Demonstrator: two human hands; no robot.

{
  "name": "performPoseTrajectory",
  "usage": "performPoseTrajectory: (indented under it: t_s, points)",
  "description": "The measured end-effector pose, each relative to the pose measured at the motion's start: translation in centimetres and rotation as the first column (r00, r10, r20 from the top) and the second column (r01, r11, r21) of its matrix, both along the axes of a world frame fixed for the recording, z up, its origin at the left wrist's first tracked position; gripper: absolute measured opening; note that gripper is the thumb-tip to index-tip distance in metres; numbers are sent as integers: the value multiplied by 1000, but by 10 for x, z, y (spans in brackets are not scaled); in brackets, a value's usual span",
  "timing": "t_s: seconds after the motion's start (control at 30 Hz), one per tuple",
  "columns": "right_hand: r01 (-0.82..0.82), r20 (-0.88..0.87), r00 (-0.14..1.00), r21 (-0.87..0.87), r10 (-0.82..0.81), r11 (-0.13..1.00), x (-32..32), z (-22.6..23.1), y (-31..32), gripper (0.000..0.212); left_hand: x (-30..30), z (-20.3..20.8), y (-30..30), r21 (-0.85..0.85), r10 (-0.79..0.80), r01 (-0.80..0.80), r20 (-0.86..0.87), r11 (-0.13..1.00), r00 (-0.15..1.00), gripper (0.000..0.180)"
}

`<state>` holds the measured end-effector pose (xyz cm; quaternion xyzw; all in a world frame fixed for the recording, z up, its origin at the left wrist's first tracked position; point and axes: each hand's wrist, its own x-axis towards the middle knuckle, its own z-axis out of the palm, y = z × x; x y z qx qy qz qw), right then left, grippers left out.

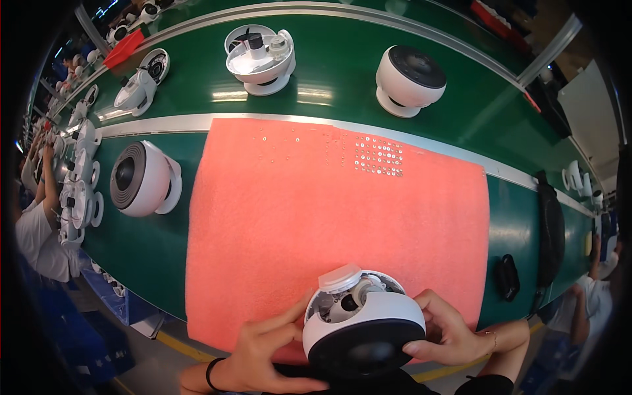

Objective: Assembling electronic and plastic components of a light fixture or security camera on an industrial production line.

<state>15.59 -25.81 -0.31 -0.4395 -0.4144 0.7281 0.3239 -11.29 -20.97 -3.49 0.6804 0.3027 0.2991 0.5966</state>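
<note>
A round white camera housing (368, 324) with a black front disc is held between my two hands at the near edge of the pink foam mat (276, 217). Its upper side is open, showing white and metallic parts and a dark round part inside; a pale cover piece (340, 279) stands up at its rim. My left hand (263, 352) grips the housing's left side, thumb toward the bottom. On the right side, my right hand (447, 329) has its thumb on the edge of the black disc and its fingers round the shell.
Rows of small screws (379, 157) stick up from the mat's far part. A similar white camera (141, 178) stands left of it. On the green belt are an opened housing (261, 62) and a closed camera (409, 79). A black case (507, 278) lies right. Other people work at both sides.
</note>
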Motion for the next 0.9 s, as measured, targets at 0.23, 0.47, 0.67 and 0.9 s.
performPoseTrajectory:
  t_s: [0.23, 0.47, 0.67, 0.9]
  points:
    - [-313, 527, 849, 455, 32, 833, 8, 10, 41, 22, 7, 24, 13, 177, 40, 37, -411, 984, 911, 50]
    - [-513, 739, 674, 449, 19, 731, 15, -5, 51, 35, 13, 39, 18, 337, 57, 298, -743, 893, 667, 45]
    - [-570, 776, 618, 549, -121, 611, 24, -16, 63, 40, 24, 38, 24, 381, 90, 305, -741, 873, 666, 45]
    - [-629, 808, 536, 577, -247, 521, 19, -3, 65, 31, 27, 40, 25, 284, 53, 280, -783, 917, 619, 46]
